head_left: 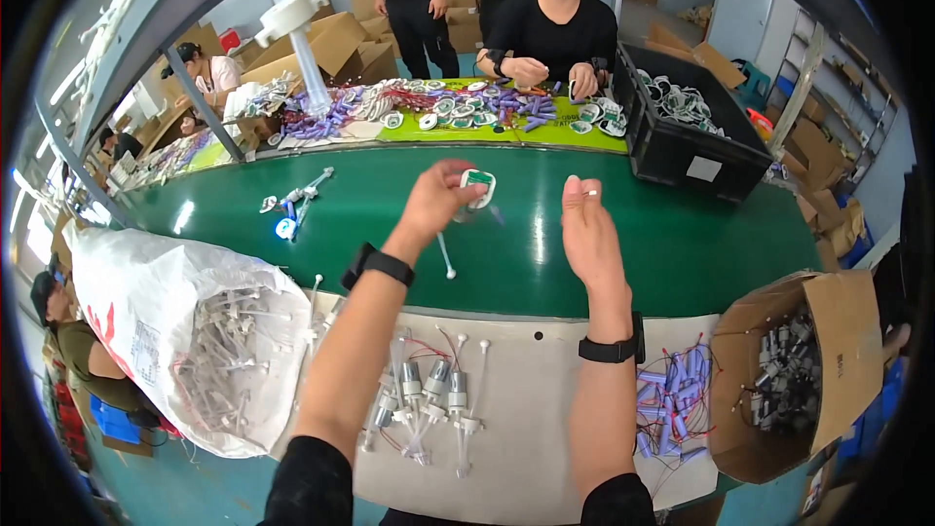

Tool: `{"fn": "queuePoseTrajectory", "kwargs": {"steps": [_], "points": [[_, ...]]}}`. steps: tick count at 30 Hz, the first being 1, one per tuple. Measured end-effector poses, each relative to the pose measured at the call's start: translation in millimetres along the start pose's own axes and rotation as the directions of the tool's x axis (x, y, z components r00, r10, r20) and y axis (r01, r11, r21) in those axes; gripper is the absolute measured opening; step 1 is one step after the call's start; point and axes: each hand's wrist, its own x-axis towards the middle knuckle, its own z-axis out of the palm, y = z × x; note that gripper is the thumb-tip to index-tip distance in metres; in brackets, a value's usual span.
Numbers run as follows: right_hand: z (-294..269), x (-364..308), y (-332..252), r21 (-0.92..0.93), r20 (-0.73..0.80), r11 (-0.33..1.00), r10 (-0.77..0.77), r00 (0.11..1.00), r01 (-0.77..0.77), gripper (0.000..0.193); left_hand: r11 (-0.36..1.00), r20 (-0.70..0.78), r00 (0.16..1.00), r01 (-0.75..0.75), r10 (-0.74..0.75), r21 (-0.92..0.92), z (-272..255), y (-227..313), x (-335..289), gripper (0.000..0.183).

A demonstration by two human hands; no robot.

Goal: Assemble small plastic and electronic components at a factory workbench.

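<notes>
Above the green work surface, my left hand (433, 203) is closed on a small white plastic housing with a green circuit board (478, 185) in it. Just below that hand shows a thin white rod with a ball end (449, 261); whether it joins the housing I cannot tell. My right hand (590, 239) is raised to the right, its fingertips pressed together; a small white spot shows there, too small to name. Between my forearms, several small silver motors (434, 385) with clear plastic stems and red wires lie on the pale bench mat (531, 409).
At left, a white sack (136, 302) spills clear plastic stems. Purple batteries (677, 394) lie beside a cardboard box (845, 370) of motors at right. An assembled piece (295, 203) lies on the green surface (390, 175). Across stands a black crate (682, 158); a person works there.
</notes>
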Motion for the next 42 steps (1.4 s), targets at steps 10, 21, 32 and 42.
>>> {"fn": "queuePoseTrajectory", "kwargs": {"steps": [10, 21, 32, 42], "points": [[43, -12, 12, -0.376, 0.25, 0.84, -0.316, 0.915, 0.392, 0.022, 0.981, -0.272, 0.945, -0.194, 0.182, -0.019, 47, -2, -90, 0.031], [52, -17, 8, -0.524, 0.284, 0.754, -0.283, 0.916, 0.395, 0.018, 0.995, -0.245, 0.968, -0.072, 0.053, -0.067, 41, 5, -95, 0.019], [49, -16, -5, 0.065, 0.308, 0.924, -0.379, 0.873, 0.378, 0.024, 0.957, -0.291, 0.919, -0.214, 0.265, 0.198, 40, -33, -86, 0.027], [50, -10, 5, 0.31, 0.343, 0.944, -0.22, 0.913, 0.111, 0.013, 0.989, -0.206, 0.97, -0.112, 0.131, 0.097, 40, -13, -88, 0.031]]}}
